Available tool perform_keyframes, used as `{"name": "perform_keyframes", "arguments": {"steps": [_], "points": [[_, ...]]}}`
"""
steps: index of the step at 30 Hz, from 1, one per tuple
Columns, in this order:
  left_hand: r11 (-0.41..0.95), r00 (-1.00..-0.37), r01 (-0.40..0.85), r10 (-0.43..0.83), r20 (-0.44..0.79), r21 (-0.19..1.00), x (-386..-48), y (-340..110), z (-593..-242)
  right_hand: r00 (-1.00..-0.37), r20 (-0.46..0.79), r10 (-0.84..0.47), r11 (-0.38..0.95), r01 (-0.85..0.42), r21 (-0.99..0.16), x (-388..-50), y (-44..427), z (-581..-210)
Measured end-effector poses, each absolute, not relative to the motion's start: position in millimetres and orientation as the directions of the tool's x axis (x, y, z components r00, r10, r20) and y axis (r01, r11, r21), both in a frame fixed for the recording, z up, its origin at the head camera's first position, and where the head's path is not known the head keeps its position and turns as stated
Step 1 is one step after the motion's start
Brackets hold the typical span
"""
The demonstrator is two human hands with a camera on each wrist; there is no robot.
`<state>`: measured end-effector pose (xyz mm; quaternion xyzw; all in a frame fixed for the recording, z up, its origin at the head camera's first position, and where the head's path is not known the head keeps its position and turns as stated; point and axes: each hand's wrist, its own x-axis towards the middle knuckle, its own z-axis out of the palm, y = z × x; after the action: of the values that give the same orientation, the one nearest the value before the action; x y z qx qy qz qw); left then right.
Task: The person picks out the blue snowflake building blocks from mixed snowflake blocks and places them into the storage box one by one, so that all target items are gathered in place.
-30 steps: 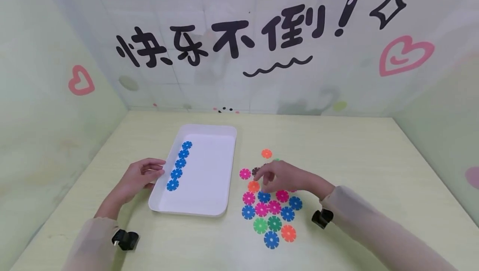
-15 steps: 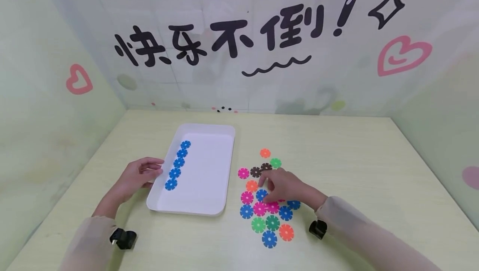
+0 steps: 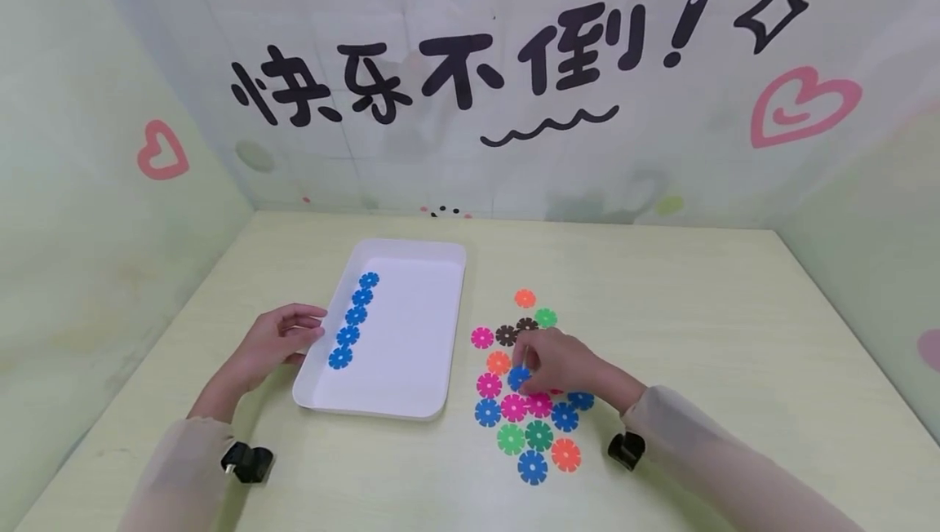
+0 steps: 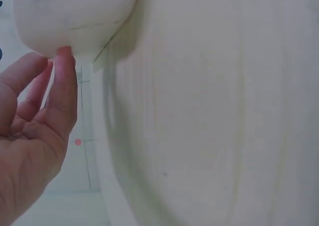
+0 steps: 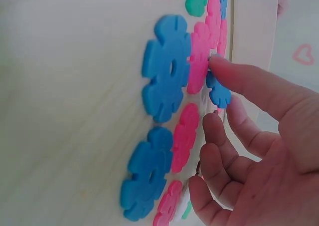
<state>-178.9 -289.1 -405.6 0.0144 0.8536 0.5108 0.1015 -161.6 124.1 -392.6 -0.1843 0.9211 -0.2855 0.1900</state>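
My right hand (image 3: pixel 561 365) is over the loose pieces on the table. Its thumb and index finger pinch a blue snowflake disc (image 5: pixel 218 90), a flat notched plastic piece, also seen in the head view. My left hand (image 3: pixel 275 344) is at the left side of a white tray (image 3: pixel 396 410). Its fingertips (image 4: pixel 64 54) touch the outside of the tray wall, fingers loosely bent. Inside the tray, several blue snowflake discs (image 3: pixel 356 316) form a line along the left side.
Pink (image 3: pixel 489 386), orange (image 3: pixel 566 455), green (image 3: pixel 539 436), dark brown (image 3: pixel 507 335) and blue discs (image 3: pixel 532 467) lie flat to the right of the tray. A printed wall (image 3: pixel 411 157) closes off the back of the table, with side walls left and right.
My right hand has drawn back slightly from the dark and orange discs, and now grips a blue disc. The left hand stays at the tray.
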Motion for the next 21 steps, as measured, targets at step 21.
{"name": "perform_keyframes", "arguments": {"steps": [21], "points": [[0.470,-0.981,-0.058,0.139,-0.138,0.881,-177,-288,-403,-0.812,-0.053,-0.581,0.536,-0.332,-0.776,-171,83,-352]]}}
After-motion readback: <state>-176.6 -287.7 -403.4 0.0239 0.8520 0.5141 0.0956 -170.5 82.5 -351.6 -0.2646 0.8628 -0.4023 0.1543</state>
